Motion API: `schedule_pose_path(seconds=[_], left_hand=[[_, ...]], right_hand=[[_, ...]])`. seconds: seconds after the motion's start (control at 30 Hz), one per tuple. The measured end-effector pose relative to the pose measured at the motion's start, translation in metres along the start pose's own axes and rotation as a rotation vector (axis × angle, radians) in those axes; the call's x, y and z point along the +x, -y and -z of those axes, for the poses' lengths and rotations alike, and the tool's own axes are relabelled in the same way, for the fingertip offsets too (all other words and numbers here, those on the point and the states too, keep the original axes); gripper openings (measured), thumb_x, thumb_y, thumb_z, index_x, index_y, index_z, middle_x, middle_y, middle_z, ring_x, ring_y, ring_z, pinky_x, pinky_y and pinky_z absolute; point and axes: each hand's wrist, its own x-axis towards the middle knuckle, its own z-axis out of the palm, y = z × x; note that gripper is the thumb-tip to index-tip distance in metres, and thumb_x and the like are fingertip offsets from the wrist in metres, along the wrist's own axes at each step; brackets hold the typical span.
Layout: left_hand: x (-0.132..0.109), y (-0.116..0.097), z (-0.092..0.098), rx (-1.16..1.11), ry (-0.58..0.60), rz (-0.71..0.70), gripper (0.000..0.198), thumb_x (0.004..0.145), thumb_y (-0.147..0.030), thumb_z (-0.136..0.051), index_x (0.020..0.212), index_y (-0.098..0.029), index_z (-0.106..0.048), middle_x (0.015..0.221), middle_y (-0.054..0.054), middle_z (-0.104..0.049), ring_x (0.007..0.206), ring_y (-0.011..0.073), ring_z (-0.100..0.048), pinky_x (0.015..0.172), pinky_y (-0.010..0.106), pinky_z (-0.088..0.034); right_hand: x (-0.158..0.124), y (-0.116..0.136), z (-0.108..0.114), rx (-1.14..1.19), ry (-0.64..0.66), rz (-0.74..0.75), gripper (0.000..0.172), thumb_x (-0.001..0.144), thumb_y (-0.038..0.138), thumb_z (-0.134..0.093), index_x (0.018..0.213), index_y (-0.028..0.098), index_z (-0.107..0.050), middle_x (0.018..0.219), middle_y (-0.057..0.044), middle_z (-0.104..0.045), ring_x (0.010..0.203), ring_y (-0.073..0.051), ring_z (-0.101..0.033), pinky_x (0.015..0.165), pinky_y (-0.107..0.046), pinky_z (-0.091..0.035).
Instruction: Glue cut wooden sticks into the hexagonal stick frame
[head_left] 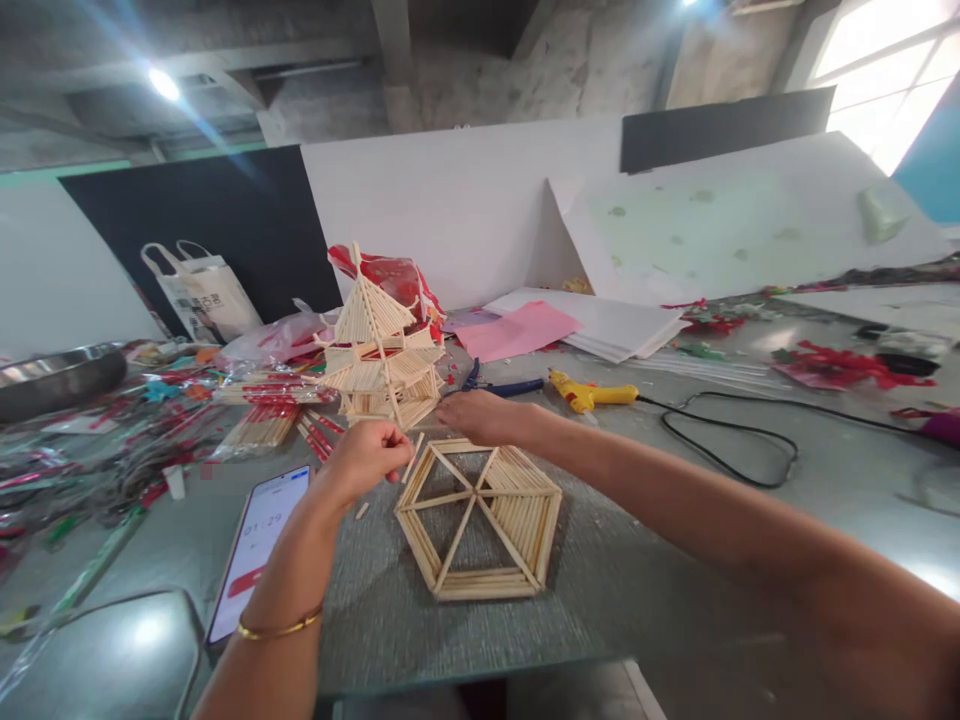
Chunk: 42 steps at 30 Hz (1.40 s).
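Note:
A hexagonal frame of thin wooden sticks [531, 535] lies flat on the table, with spokes meeting at its centre and sticks filling its right-hand sections. My left hand [373, 453] is closed just beyond the frame's upper left side, near a short loose stick [412, 458]; whatever its fingers hold is too small to make out. Over the frame's far edge reaches my right hand [472, 414], its fingertips by the base of a tiered stick tower [382, 365]. Its fingers are partly hidden and blurred.
Behind my right hand are blue-handled pliers [514, 387] and a yellow glue gun [592, 393] with a black cord. A phone [259, 545] lies beside my left forearm. Stick bundles [259, 428] and pink paper [521, 330] lie farther back.

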Motion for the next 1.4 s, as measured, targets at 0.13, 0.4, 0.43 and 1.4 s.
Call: schedule_pose_path(seconds=[0.13,0.4,0.43,1.4], left_hand=[[0.004,0.001,-0.005,-0.052,0.007,-0.01,0.013,0.061,-0.028,-0.055,0.063,-0.015,-0.056,0.049,-0.006,-0.05,0.046,0.0078,-0.044,0.046,0.02,-0.031],[-0.001,-0.008,-0.019,-0.545,0.058,0.079,0.03,0.064,-0.033,-0.06,0.085,-0.012,-0.057,0.057,-0.006,-0.048,0.047,0.0051,-0.041,0.045,0.018,-0.031],[-0.001,-0.01,-0.022,-0.574,0.087,0.078,0.029,0.064,-0.034,-0.06,0.083,-0.012,-0.057,0.058,-0.006,-0.047,0.048,0.0052,-0.042,0.046,0.017,-0.031],[-0.012,-0.028,-0.035,-0.688,0.28,0.087,0.022,0.068,-0.031,-0.066,0.076,-0.012,-0.057,0.062,0.0,-0.061,0.055,0.0082,-0.055,0.051,0.018,-0.042]], right_hand=[[-0.03,-0.003,0.015,0.144,0.055,-0.021,0.025,0.075,0.005,-0.045,0.092,0.01,-0.062,0.093,-0.01,-0.064,0.083,-0.016,-0.058,0.071,-0.025,-0.042],[-0.068,0.015,0.016,1.214,0.03,-0.299,0.017,0.078,0.029,-0.05,0.083,0.013,-0.055,0.054,0.006,-0.046,0.044,-0.005,-0.041,0.044,-0.018,-0.035],[-0.069,0.018,0.014,1.32,-0.018,-0.318,0.019,0.078,0.032,-0.052,0.079,0.013,-0.053,0.053,0.006,-0.045,0.043,-0.005,-0.041,0.043,-0.018,-0.035],[-0.069,0.038,0.014,1.758,-0.29,-0.396,0.027,0.067,0.032,-0.069,0.074,0.013,-0.052,0.055,0.002,-0.056,0.045,-0.007,-0.052,0.042,-0.018,-0.04]])
